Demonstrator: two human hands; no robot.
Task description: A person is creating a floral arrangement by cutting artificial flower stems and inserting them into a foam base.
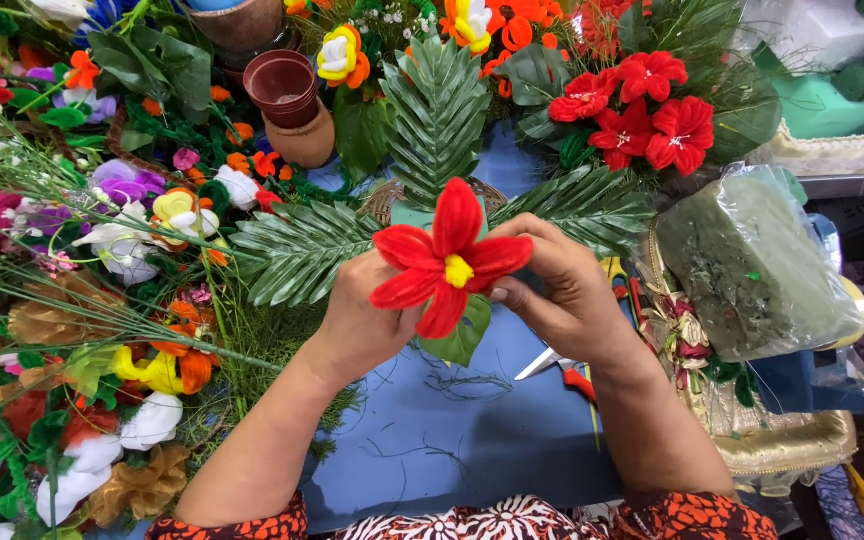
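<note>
A red artificial flower with a yellow centre is held up in front of me by both hands. My left hand grips it from the left behind the petals. My right hand holds it from the right, fingers touching the right-hand petals. A green leaf hangs below the flower. Behind it stand dark green fern-like leaves in a small woven basket.
Heaps of artificial flowers cover the left side. Terracotta pots stand at the back. Red flowers lie at the back right. A wrapped block of green foam sits on the right. Scissors lie on the blue table.
</note>
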